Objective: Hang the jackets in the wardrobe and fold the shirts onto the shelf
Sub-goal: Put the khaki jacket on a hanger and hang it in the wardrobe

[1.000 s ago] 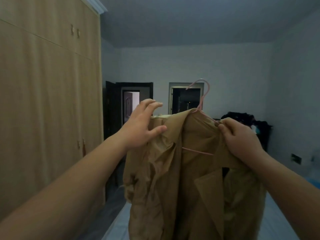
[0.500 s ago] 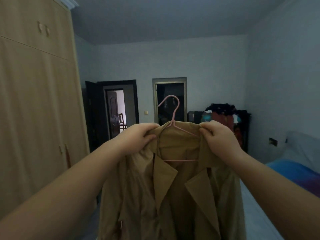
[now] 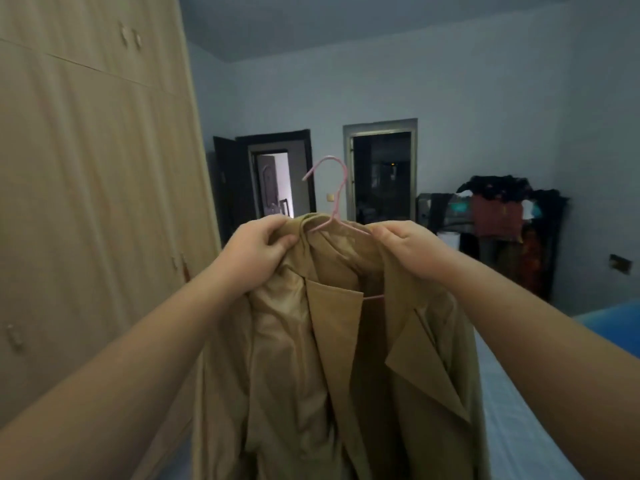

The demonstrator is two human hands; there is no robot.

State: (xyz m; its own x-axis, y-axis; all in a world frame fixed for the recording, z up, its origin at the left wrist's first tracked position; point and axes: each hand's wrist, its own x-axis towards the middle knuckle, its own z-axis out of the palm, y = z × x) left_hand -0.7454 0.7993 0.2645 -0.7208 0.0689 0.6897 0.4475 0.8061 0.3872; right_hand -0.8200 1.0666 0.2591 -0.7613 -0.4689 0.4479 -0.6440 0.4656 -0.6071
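A tan jacket (image 3: 332,362) hangs in front of me on a pink wire hanger (image 3: 334,199), whose hook rises above the collar. My left hand (image 3: 258,252) grips the jacket's left shoulder, fingers curled into the cloth. At the other shoulder my right hand (image 3: 407,245) pinches the cloth together with the hanger's arm. The lapels fall open and the lining shows. The wardrobe (image 3: 90,202), tall and beige, stands at my left with its doors closed.
A bed with a blue cover (image 3: 519,410) lies at the lower right. Two dark doorways (image 3: 381,174) open in the far wall. A dark rack piled with clothes (image 3: 498,220) stands at the back right.
My left hand closed on the jacket's left shoulder after reaching with spread fingers. The jacket now sits squarer on the hanger, and my view has swung to the right and back.
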